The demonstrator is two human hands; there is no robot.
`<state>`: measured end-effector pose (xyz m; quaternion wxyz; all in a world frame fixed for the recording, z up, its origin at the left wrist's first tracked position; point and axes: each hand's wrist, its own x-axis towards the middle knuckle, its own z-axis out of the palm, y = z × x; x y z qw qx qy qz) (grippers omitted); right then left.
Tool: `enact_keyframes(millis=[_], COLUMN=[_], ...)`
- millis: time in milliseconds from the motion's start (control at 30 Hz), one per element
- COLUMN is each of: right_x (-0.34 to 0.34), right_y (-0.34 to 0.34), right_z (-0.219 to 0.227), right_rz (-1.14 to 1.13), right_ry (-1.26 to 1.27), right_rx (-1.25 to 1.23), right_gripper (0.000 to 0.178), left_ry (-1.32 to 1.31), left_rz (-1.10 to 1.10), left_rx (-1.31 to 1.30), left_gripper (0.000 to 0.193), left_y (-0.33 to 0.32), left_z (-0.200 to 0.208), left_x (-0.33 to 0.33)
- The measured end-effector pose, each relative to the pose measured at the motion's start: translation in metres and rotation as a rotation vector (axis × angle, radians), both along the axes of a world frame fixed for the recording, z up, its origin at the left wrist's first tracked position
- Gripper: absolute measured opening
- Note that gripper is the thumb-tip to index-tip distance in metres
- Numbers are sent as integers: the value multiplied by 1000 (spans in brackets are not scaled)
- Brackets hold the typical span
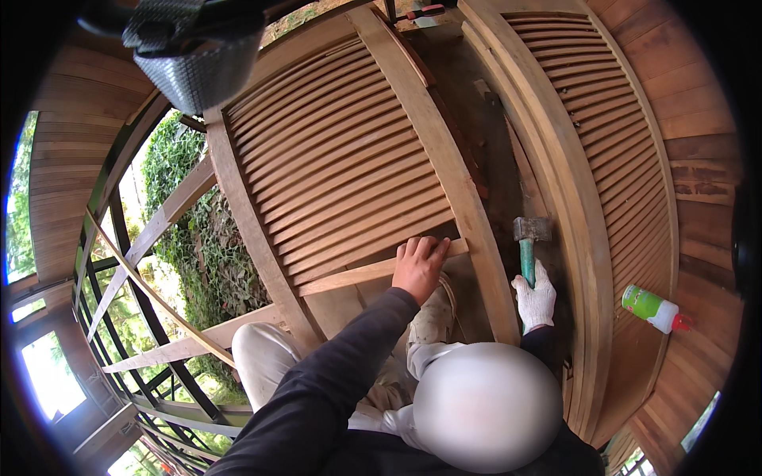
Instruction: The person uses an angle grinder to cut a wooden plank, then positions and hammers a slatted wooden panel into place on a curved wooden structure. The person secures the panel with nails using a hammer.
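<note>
My left hand (419,268), bare, has its fingers curled over a loose-looking wooden slat (349,278). The slat spans the lower part of a wooden louvered panel (341,163), with a gap between it and the slats above. Its right end meets the panel's long side rail (444,151). In a white knit glove, my right hand (536,298) is closed round the green handle of a hammer (527,246). The hammer's blocky metal head points away from me, to the right of that rail and apart from the slat.
A second louvered panel (603,103) stands on the right. Wood strips (520,163) lie in the gap between the panels. A green-and-white bottle with a red cap (652,309) is at far right. Slanting planks (163,226) and a thin bent strip (159,282) cross the left.
</note>
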<state>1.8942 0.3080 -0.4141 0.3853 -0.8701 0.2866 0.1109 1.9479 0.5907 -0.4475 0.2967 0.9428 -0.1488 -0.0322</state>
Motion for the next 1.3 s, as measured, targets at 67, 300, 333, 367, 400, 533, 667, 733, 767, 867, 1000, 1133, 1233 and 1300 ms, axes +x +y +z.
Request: enact_keyframes(millis=[67, 300, 333, 367, 400, 533, 667, 733, 767, 867, 1000, 1133, 1233, 1300], right_x=[1, 15, 20, 21, 18, 44, 56, 54, 56, 61, 60, 58, 62, 64], right_y=[-14, -21, -5, 9, 26, 131, 135, 139, 142, 152, 146, 153, 153, 151], right_z=[-9, -15, -9, -1, -15, 7, -41, -44, -43, -22, -25, -26, -22, -24], right_rz=[177, 342, 329, 310, 215, -166, -26, -136, -191, -415, -420, -471, -438, -381], right_ry=[-87, -123, -191, -254, -315, 124, -156, -133, -124, 38, 70, 68, 138, 157], right_rx=[-241, -558, -547, -544, -215, 685, 438, 563, 627, 779, 878, 888, 853, 828], right_gripper=[58, 43, 39, 35, 28, 40, 32, 31, 30, 27, 25, 28, 32, 36], left_ry=[-4, 81, 80, 77, 74, 79, 70, 72, 76, 86, 122, 206, 200, 187], left_rz=[-7, -30, -32, -37, -41, -66, -95, -101, -99, -100, -123, -164, -175, -173], left_rx=[-7, -82, -87, -91, -94, -84, -73, -78, -86, -104, -160, -126, -91, -92], left_gripper=[42, 43, 43, 43, 44, 46, 47, 48, 48, 51, 57, 66, 71, 73], left_y=[1, 3, 6, 5, 4, 9, 6, 9, 9, 12, 11, 14, 15, 16], left_z=[1, -5, -5, -6, -6, -11, -7, -8, -7, -7, -6, 0, -3, -7], left_x=[0, 8, 10, 10, 11, 11, 17, 19, 19, 18, 25, 27, 29, 30])
